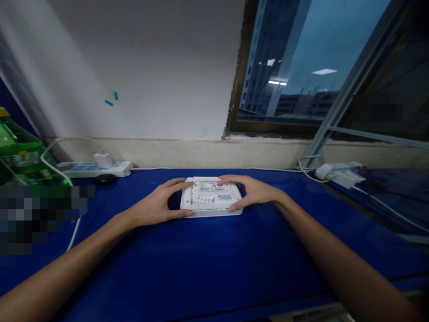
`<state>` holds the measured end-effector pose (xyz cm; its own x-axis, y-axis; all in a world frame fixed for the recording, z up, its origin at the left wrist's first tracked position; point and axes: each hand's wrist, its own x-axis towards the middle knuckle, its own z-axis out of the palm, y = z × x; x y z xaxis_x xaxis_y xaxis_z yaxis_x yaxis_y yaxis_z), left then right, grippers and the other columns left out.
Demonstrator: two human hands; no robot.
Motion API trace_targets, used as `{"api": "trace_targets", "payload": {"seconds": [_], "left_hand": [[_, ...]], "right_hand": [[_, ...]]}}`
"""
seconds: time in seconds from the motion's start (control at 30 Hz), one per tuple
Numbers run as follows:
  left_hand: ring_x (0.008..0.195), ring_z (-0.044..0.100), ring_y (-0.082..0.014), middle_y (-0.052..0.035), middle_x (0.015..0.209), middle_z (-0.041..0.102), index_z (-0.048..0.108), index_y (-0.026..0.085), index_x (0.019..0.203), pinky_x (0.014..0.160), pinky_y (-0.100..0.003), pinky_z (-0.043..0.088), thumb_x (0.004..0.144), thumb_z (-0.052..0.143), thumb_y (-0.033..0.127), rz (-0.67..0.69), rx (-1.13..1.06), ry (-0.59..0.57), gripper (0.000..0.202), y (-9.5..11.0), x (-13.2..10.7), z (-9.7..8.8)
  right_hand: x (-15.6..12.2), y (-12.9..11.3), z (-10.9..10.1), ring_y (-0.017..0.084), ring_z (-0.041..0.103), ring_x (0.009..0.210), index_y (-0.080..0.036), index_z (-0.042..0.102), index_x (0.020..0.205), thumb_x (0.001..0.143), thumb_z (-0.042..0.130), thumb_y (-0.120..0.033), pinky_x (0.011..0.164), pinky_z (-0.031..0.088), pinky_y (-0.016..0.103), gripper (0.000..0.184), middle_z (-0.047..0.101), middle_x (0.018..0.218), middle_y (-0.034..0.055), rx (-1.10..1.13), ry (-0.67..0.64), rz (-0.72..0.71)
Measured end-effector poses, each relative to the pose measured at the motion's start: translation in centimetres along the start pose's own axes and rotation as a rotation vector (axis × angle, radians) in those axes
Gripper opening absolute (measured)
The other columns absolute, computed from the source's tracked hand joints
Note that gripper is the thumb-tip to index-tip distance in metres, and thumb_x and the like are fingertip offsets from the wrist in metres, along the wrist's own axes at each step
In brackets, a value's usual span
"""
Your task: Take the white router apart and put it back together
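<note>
A flat white router-like device (pixel 209 199) lies on the blue table, its vented, labelled face up. My left hand (pixel 157 201) is closed on its left end, with the thumb along the near edge and the fingers over the far side. At the right end, my right hand (pixel 253 192) grips it the same way, thumb at the near right corner and fingertips on the top face near the far edge. Small dark reddish wires show partly behind the right hand; the rest of them is hidden.
A white power strip (pixel 117 169) with a plugged-in charger (pixel 103 158) and a black round object (pixel 104 179) sit at the back left. Beside them stands a green bottle (pixel 25 154). Another power strip (pixel 338 172) with cables lies at the right, near a metal frame (pixel 326 129).
</note>
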<state>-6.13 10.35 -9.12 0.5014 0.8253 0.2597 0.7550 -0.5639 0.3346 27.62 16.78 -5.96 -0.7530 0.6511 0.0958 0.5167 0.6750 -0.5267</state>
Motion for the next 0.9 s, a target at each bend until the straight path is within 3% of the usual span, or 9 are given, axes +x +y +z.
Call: {"api": "trace_targets", "payload": {"seconds": [0.13, 0.27, 0.37, 0.47, 0.53, 0.6, 0.73, 0.9], "left_hand": [[0.142, 0.042, -0.0297, -0.0082, 0.158, 0.040, 0.042, 0.031, 0.150, 0.119, -0.049, 0.036, 0.082, 0.069, 0.066, 0.019, -0.020, 0.013, 0.081, -0.1, 0.1, 0.0], [0.143, 0.040, -0.0318, -0.0086, 0.159, 0.038, 0.041, 0.031, 0.150, 0.119, -0.052, 0.035, 0.082, 0.068, 0.068, 0.016, -0.012, 0.010, 0.082, -0.1, 0.1, 0.0], [0.146, 0.036, -0.0314, -0.0077, 0.161, 0.035, 0.038, 0.031, 0.152, 0.121, -0.052, 0.031, 0.085, 0.064, 0.068, 0.017, -0.010, 0.018, 0.081, -0.1, 0.0, -0.1], [0.146, 0.036, -0.0275, -0.0045, 0.159, 0.040, 0.038, 0.030, 0.152, 0.123, -0.049, 0.029, 0.095, 0.051, 0.064, 0.007, -0.031, 0.028, 0.067, 0.0, 0.1, -0.3], [0.146, 0.037, -0.0260, -0.0038, 0.158, 0.042, 0.039, 0.030, 0.152, 0.123, -0.047, 0.029, 0.100, 0.044, 0.061, -0.003, -0.041, 0.032, 0.061, 0.1, 0.1, -0.4], [0.145, 0.038, -0.0254, -0.0035, 0.158, 0.042, 0.038, 0.029, 0.152, 0.123, -0.047, 0.030, 0.101, 0.040, 0.060, -0.005, -0.042, 0.034, 0.060, 0.0, 0.1, -0.4], [0.145, 0.038, -0.0259, -0.0040, 0.158, 0.041, 0.037, 0.029, 0.153, 0.122, -0.048, 0.030, 0.103, 0.036, 0.059, -0.006, -0.020, 0.033, 0.059, -0.1, 0.0, -0.2], [0.145, 0.037, -0.0251, -0.0067, 0.159, 0.040, 0.036, 0.025, 0.155, 0.123, -0.046, 0.028, 0.103, 0.036, 0.059, 0.008, 0.041, 0.020, 0.062, 0.0, 0.0, -0.1]], "right_hand": [[0.0, 0.0, 0.1, 0.031, 0.048, 0.138, -0.033, 0.061, 0.137, 0.063, 0.087, -0.054, 0.117, 0.035, 0.049, 0.081, 0.051, 0.152, 0.0043, -0.016, 0.017, -0.006], [0.2, -0.1, 0.4, 0.028, 0.054, 0.131, -0.033, 0.064, 0.130, 0.072, 0.081, -0.054, 0.114, 0.040, 0.047, 0.065, 0.059, 0.143, 0.0030, -0.018, 0.100, -0.026], [0.4, -0.7, 0.5, 0.025, 0.061, 0.122, -0.030, 0.067, 0.124, 0.082, 0.074, -0.051, 0.109, 0.045, 0.045, 0.047, 0.067, 0.132, 0.0040, -0.042, 0.280, -0.072], [0.4, -1.5, 0.5, 0.025, 0.064, 0.114, -0.026, 0.068, 0.121, 0.090, 0.066, -0.045, 0.103, 0.048, 0.045, 0.036, 0.070, 0.123, 0.0064, -0.080, 0.536, -0.125], [0.4, -2.1, 0.5, 0.026, 0.063, 0.115, -0.026, 0.064, 0.129, 0.095, 0.061, -0.044, 0.102, 0.049, 0.046, 0.039, 0.068, 0.129, 0.0080, -0.097, 0.676, -0.145], [0.3, -2.6, 0.4, 0.027, 0.058, 0.125, -0.028, 0.055, 0.141, 0.099, 0.053, -0.043, 0.108, 0.044, 0.050, 0.044, 0.061, 0.141, 0.0081, -0.133, 0.736, -0.166], [0.4, -3.1, 0.7, 0.026, 0.038, 0.146, -0.034, 0.036, 0.154, 0.104, 0.042, -0.045, 0.121, 0.028, 0.053, 0.052, 0.044, 0.158, 0.0033, -0.262, 0.641, -0.194], [1.0, -2.5, 2.8, 0.027, 0.014, 0.155, -0.035, 0.018, 0.161, 0.103, 0.032, -0.059, 0.126, 0.013, 0.052, 0.064, 0.017, 0.169, 0.0019, -0.313, 0.325, -0.073]]}}
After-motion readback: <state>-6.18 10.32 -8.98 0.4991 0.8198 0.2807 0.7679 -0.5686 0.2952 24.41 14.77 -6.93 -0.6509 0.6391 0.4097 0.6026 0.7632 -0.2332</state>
